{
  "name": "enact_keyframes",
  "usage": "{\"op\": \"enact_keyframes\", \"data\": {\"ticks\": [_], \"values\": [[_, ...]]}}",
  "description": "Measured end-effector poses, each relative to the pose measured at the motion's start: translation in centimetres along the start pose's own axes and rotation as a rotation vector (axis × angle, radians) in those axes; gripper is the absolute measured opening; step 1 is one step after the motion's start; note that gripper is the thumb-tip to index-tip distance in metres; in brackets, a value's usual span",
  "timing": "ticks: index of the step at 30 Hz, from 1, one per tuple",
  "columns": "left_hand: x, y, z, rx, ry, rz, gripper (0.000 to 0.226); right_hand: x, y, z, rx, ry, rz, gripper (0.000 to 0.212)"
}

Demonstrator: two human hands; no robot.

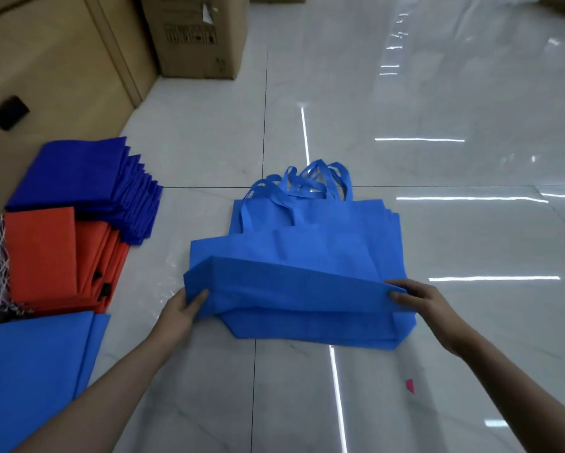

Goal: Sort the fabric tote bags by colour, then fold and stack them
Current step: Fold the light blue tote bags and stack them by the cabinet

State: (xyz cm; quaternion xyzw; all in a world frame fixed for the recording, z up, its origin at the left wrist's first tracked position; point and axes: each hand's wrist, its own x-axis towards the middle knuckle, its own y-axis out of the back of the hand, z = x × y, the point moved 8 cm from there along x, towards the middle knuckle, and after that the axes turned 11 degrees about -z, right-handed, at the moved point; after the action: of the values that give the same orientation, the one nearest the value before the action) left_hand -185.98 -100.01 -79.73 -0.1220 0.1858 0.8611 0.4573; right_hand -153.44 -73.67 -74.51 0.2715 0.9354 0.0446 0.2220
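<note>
- Folding the top light-blue tote bag [291,289], the left hand [180,308] and right hand [415,299] each pinched a near corner of its raised bottom hem; both grips held fabric.
- The bag lay on a pile of like bags [385,230] in the middle of the floor [438,125], well apart from the orange stack [42,256] by the floor's left edge.
- Uneven lifting could have skewed the crease or dragged the bag beneath along.

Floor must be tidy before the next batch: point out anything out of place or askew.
A small pink scrap lies alone on the floor, nearer and right of the light blue bag. The dark blue stack has slumped sideways, edges fanned in steps, not squared; the orange stack beside it fans likewise.
</note>
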Motion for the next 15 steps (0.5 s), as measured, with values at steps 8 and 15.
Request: {"op": "enact_keyframes", "data": {"ticks": [8,15], "values": [[1.8,1.4,-3.0,-0.154,0.170,0.073,0.026,3.3,1.1,0.9,0.068,-0.024,0.062,0.023],[2.7,3.5,-3.8,0.118,0.208,0.274,0.036,6.3,1.5,5.5,-0.218,-0.325,0.505,0.035]]}}
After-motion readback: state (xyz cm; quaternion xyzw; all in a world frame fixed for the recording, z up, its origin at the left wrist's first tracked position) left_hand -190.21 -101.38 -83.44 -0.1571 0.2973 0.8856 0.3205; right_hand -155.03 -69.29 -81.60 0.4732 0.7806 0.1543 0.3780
